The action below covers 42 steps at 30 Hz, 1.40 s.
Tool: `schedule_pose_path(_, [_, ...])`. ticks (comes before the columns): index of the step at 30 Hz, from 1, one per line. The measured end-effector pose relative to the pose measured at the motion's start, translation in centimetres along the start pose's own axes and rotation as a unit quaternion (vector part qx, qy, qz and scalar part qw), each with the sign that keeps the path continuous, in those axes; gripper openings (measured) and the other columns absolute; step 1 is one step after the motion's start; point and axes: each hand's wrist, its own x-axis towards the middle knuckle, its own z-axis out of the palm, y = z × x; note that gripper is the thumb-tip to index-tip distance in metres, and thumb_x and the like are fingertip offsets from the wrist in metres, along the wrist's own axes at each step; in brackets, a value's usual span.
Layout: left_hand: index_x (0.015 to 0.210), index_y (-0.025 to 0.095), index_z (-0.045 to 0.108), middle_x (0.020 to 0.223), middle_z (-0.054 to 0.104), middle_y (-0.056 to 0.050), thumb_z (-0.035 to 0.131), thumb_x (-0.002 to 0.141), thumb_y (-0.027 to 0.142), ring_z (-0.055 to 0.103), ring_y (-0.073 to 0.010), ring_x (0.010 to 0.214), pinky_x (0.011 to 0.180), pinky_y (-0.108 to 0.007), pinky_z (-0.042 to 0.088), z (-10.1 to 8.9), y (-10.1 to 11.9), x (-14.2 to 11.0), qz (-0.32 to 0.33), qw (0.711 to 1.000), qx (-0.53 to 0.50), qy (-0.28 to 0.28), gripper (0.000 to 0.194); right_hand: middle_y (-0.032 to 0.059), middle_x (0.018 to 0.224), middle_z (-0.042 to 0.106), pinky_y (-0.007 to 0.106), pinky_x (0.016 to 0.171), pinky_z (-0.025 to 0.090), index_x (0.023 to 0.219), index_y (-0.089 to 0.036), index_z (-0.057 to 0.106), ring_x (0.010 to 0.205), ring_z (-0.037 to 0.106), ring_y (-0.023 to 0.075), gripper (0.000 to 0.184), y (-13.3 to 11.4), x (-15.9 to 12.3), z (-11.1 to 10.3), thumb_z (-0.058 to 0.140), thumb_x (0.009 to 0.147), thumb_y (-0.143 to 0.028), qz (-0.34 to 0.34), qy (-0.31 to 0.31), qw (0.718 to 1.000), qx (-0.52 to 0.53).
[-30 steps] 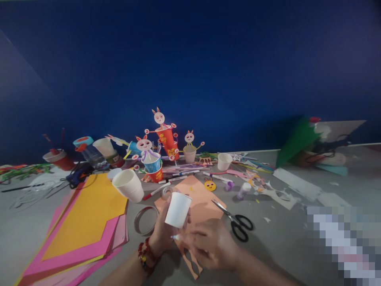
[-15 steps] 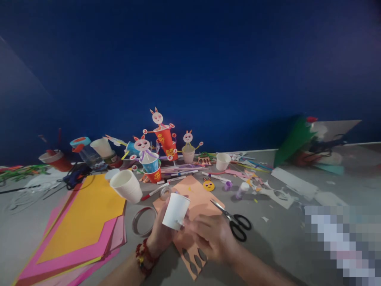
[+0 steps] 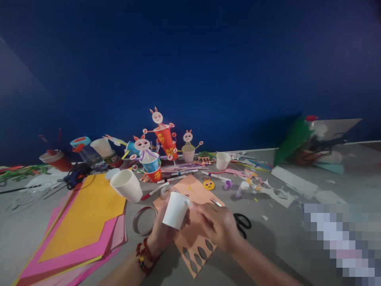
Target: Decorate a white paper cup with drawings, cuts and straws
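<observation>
A small white paper cup [image 3: 175, 209] is tilted in my left hand [image 3: 163, 227], whose fingers wrap around it from behind. The wrist below wears red beaded bracelets. At the cup's right side, near the rim, are the fingertips of my right hand [image 3: 218, 226]. They are pinched together, and what they hold, if anything, is too small to make out. Under both hands lies a peach paper sheet [image 3: 186, 184] with leaf-shaped holes cut along its near end. Partly hidden behind my right hand are black-handled scissors [image 3: 243, 220]. A yellow rabbit-face cutout [image 3: 208, 184] rests beyond the sheet.
Yellow and pink paper sheets [image 3: 86, 218] are stacked at left, beside a stack of white cups [image 3: 127, 186]. A tape roll [image 3: 145, 220] lies near my left wrist. Rabbit-faced cup figures [image 3: 163, 137] stand at the back. A glue stick [image 3: 242, 190] and paper scraps [image 3: 275, 192] are at right.
My right hand has moved up along the cup, from its lower edge to near its rim, and covers more of the scissors. My left hand keeps its hold on the cup.
</observation>
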Motion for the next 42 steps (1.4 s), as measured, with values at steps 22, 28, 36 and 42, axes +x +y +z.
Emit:
schedule_pose_path(22, [0.119, 0.008, 0.064, 0.069, 0.072, -0.009, 0.054, 0.089, 0.052, 0.064, -0.0197, 0.053, 0.043, -0.024, 0.039, 0.0, -0.3, -0.1, 0.015, 0.999, 0.033, 0.013, 0.055, 0.0035, 0.074, 0.070, 0.022, 0.055, 0.043, 0.122, -0.021, 0.064, 0.059, 0.062, 0.0142, 0.032, -0.5, 0.3, -0.3, 0.047, 0.094, -0.016, -0.010, -0.027, 1.000, 0.002])
schedule_pose_path(28, [0.123, 0.009, 0.063, 0.070, 0.072, -0.009, 0.052, 0.091, 0.052, 0.065, -0.0205, 0.053, 0.044, -0.025, 0.041, -0.2, -0.4, -0.1, 0.030, 0.998, 0.058, 0.008, 0.054, 0.0035, 0.074, 0.070, 0.021, 0.054, 0.041, 0.119, -0.020, 0.065, 0.060, 0.063, 0.0139, 0.031, -0.3, 0.7, -1.0, 0.047, 0.094, -0.015, -0.013, -0.015, 1.000, 0.005])
schedule_pose_path(36, [0.116, 0.007, 0.066, 0.069, 0.071, -0.010, 0.053, 0.091, 0.052, 0.063, -0.0186, 0.052, 0.046, -0.025, 0.042, 0.4, -0.2, 0.0, 0.027, 0.999, 0.028, 0.009, 0.053, 0.0023, 0.075, 0.070, 0.023, 0.052, 0.038, 0.120, -0.023, 0.062, 0.059, 0.061, 0.0147, 0.034, -0.3, 0.2, -0.3, 0.048, 0.091, -0.015, -0.042, -0.052, 0.998, 0.011])
schedule_pose_path(42, [0.115, 0.007, 0.068, 0.071, 0.072, -0.010, 0.055, 0.090, 0.051, 0.064, -0.0190, 0.054, 0.048, -0.025, 0.045, -0.1, -0.2, 0.1, 0.001, 1.000, 0.002, 0.017, 0.052, 0.0026, 0.075, 0.070, 0.024, 0.054, 0.038, 0.119, -0.020, 0.062, 0.061, 0.062, 0.0148, 0.032, -0.6, -0.1, 0.2, 0.046, 0.092, -0.012, -0.018, -0.037, 0.999, 0.005])
